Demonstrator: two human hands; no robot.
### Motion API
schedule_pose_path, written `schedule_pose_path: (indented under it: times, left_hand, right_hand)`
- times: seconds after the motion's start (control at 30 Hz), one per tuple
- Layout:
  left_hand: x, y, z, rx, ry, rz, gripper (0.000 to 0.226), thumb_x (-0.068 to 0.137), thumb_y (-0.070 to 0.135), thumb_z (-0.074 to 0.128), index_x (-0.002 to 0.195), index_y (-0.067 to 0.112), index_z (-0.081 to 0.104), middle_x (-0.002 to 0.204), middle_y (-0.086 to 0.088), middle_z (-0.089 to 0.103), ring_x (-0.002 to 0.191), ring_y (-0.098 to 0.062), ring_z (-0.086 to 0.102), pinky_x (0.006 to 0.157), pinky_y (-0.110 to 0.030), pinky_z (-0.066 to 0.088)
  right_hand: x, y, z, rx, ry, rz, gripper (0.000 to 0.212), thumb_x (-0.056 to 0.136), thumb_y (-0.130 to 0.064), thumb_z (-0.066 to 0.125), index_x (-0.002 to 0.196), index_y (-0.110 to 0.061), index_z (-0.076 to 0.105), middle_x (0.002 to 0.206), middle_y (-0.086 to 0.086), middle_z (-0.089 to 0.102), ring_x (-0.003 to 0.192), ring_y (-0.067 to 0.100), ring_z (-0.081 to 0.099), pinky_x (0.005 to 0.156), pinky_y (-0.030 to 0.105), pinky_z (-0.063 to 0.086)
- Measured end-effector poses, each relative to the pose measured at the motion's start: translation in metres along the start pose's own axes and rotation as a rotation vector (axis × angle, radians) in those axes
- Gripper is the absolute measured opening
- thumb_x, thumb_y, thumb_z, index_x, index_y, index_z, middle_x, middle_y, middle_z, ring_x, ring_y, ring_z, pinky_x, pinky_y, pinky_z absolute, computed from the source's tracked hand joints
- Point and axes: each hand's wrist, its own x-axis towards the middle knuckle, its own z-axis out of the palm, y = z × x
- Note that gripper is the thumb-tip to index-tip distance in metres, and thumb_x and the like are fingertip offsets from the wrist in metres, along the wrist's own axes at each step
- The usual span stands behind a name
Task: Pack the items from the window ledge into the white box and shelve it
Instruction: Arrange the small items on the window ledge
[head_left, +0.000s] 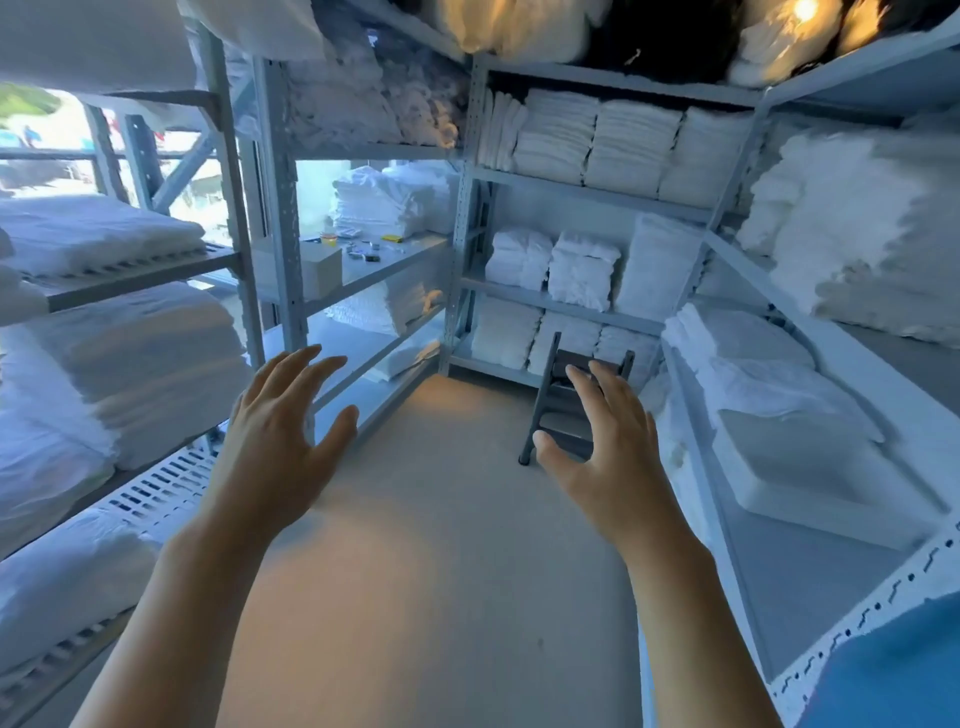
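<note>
— Holding anything?
— No. Left hand (280, 415) and right hand (605, 441) hover over the floor (441, 519), fingers spread wide.
— The white box (317, 267)?
— On the ledge (384, 265) by the window, small items (363, 247) scattered just beside it, well ahead of both hands.

A single wide-angle head view looks forward and down into a narrow linen storeroom, facing the corner shelving (597, 182), with the floor (441, 519) below and both forearms close underneath.
</note>
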Motion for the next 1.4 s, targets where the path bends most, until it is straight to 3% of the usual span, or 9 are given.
schedule_pose_path:
  times: [0.17,0.33,0.73,0.87,1.0,1.2,1.4]
  left_hand:
    - [0.045,0.021,0.039,0.032,0.026,0.002,0.055,0.092,0.044,0.054,0.143,0.023,0.057,0.154,-0.001,0.049,0.147,-0.024,0.036,0.120,-0.049,0.032]
    - [0.102,0.062,0.106,0.044,0.032,0.025,0.048,0.098,0.040,0.058,0.143,0.024,0.056,0.153,0.000,0.049,0.147,-0.024,0.037,0.119,-0.052,0.034]
    - [0.189,0.119,0.244,0.111,-0.017,0.054,0.049,0.097,0.038,0.062,0.145,0.030,0.053,0.157,0.003,0.045,0.150,-0.023,0.034,0.120,-0.052,0.032]
    - [0.217,0.119,0.269,0.130,-0.008,0.068,0.049,0.098,0.046,0.055,0.145,0.032,0.052,0.158,0.003,0.045,0.150,-0.023,0.034,0.121,-0.050,0.032]
    - [0.247,0.111,0.297,0.140,-0.015,0.071,0.049,0.098,0.039,0.062,0.145,0.030,0.052,0.158,0.003,0.045,0.149,-0.022,0.034,0.120,-0.047,0.030]
    - [0.298,0.078,0.346,0.104,-0.062,0.068,0.046,0.100,0.043,0.055,0.144,0.029,0.054,0.157,0.003,0.045,0.148,-0.024,0.036,0.119,-0.048,0.031]
    - [0.373,0.029,0.383,0.074,-0.102,0.100,0.062,0.092,0.058,0.042,0.145,0.028,0.053,0.156,0.002,0.046,0.148,-0.023,0.035,0.119,-0.043,0.029]
  right_hand:
    - [0.051,0.048,0.006,0.062,0.005,-0.035,0.077,0.093,-0.059,0.056,0.161,-0.035,0.028,0.169,-0.013,0.017,0.159,0.013,0.007,0.126,0.055,0.016]
    - [0.112,0.119,-0.008,0.108,0.042,-0.027,0.081,0.086,-0.072,0.044,0.159,-0.041,0.026,0.169,-0.017,0.013,0.157,0.010,0.005,0.126,0.057,0.018]
    - [0.206,0.258,-0.011,0.138,0.039,-0.024,0.081,0.086,-0.073,0.041,0.160,-0.042,0.023,0.171,-0.015,0.011,0.160,0.010,0.003,0.128,0.057,0.012]
    - [0.234,0.282,-0.003,0.159,0.042,-0.021,0.082,0.086,-0.072,0.040,0.160,-0.039,0.025,0.171,-0.015,0.013,0.159,0.010,0.006,0.128,0.057,0.012]
    - [0.263,0.301,0.012,0.159,0.040,-0.012,0.082,0.087,-0.072,0.040,0.160,-0.040,0.024,0.171,-0.016,0.011,0.160,0.010,0.003,0.128,0.056,0.010]
    - [0.317,0.323,0.049,0.139,0.036,0.027,0.082,0.087,-0.073,0.041,0.160,-0.040,0.022,0.171,-0.018,0.009,0.160,0.009,0.002,0.128,0.058,0.013]
    - [0.389,0.318,0.092,0.118,0.028,0.054,0.082,0.086,-0.074,0.041,0.159,-0.044,0.020,0.170,-0.022,0.007,0.159,0.008,0.000,0.128,0.058,0.014]
